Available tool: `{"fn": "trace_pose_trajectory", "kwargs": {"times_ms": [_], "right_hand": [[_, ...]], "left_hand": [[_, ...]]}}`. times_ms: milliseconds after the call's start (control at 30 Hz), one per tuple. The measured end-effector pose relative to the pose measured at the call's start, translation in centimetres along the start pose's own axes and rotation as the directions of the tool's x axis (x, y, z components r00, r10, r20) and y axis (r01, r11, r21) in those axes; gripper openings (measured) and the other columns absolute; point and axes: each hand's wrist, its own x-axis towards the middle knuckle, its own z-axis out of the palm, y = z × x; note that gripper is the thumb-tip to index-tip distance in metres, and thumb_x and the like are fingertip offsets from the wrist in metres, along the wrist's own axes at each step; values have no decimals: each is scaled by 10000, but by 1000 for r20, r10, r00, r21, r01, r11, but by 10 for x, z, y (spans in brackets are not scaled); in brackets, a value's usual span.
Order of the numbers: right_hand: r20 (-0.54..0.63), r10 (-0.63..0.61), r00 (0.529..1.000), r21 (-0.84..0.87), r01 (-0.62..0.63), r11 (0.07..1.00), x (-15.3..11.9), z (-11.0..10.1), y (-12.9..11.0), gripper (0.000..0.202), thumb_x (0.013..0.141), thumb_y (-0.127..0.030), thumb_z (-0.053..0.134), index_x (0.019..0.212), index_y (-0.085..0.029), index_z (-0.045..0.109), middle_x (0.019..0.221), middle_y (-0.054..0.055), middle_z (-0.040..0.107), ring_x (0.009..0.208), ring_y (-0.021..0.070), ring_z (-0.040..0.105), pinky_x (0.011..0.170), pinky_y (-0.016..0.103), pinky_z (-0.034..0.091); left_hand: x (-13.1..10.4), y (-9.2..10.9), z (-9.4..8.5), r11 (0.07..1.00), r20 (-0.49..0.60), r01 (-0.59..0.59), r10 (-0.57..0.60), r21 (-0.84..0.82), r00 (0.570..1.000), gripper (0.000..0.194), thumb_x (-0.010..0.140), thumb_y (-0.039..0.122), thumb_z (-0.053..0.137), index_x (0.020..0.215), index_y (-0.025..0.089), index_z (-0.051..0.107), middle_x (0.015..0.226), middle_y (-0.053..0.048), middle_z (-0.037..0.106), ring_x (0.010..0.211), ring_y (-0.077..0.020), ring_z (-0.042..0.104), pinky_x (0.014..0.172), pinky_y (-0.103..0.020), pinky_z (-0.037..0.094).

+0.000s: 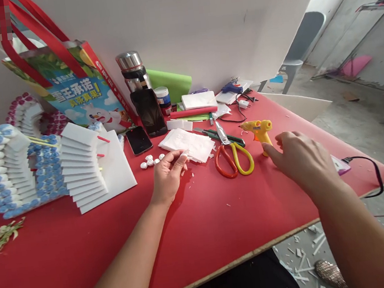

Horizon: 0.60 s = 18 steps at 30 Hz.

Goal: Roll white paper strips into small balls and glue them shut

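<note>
My left hand (170, 174) pinches a small white piece (186, 153) between thumb and fingertips; whether it is paper or foam I cannot make out. Just behind it lies a stack of thin white sheets (192, 143), with several small white balls (149, 161) to its left. My right hand (301, 161) hovers over the right of the table, thumb and fingers apart. Close to its thumb is a yellow hot glue gun (261, 129), its nozzle pointing left. Between the hands rest scissors (234, 160) with one red and one yellow handle, beside a dark green utility knife (220, 135).
White stepped models (82, 168), one trimmed with blue-and-white rolls (2, 170), stand at left. Behind are a printed bag (82, 92), a steel flask (131, 67), two phones (139, 140) and a blue glue gun (232, 87). A power strip (340, 164) sits near the red table's (223, 233) right edge.
</note>
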Motion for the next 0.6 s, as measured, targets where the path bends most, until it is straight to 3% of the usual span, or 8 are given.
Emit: {"fn": "trace_pose_trajectory", "kwargs": {"times_ms": [133,300,400,500,567,600], "right_hand": [[62,-47,997,249,30,968,20,32,21,387,780,-406,747,573,-241,465,631,63,495,518,151,381,524,349,257],[180,61,982,263,-108,959,32,49,17,394,768,-305,700,525,-252,395,525,29,470,457,130,370,490,339,256],[110,108,988,278,-134,951,24,47,11,286,791,-270,633,603,-242,419,597,38,520,504,148,410,508,337,296],[-26,48,999,390,-34,920,8,37,-4,115,825,-268,589,740,-213,535,836,85,621,654,185,516,597,352,377],[-53,-15,998,583,43,812,-4,23,-21,117,846,-287,598,905,-191,631,994,95,656,795,211,578,667,347,423],[0,-43,999,704,30,710,-10,16,-31,168,859,-308,611,966,-187,654,1011,87,660,802,202,580,667,334,430]], "left_hand": [[1,1,0,1000,4,-5,5,-9,1000,295,850,409,743,1044,187,752,683,10,595,611,-96,483,591,-234,409],[2,3,-3,1000,-23,-5,5,-12,1000,320,836,423,752,1035,172,753,696,2,610,624,-106,503,595,-243,422],[2,4,-4,1000,-21,-18,18,18,1000,324,845,427,743,1044,171,752,672,11,595,616,-104,499,606,-246,425],[1,4,-3,999,-25,-27,27,32,999,322,846,428,743,1050,180,754,672,13,596,625,-106,509,617,-248,434],[1,4,-3,1000,-36,-14,14,1,999,320,837,426,752,1042,180,755,680,9,601,637,-109,517,615,-247,434],[2,4,-3,1000,-40,-4,3,-27,999,318,828,422,760,1033,179,756,691,4,610,642,-109,520,609,-246,431]]}}
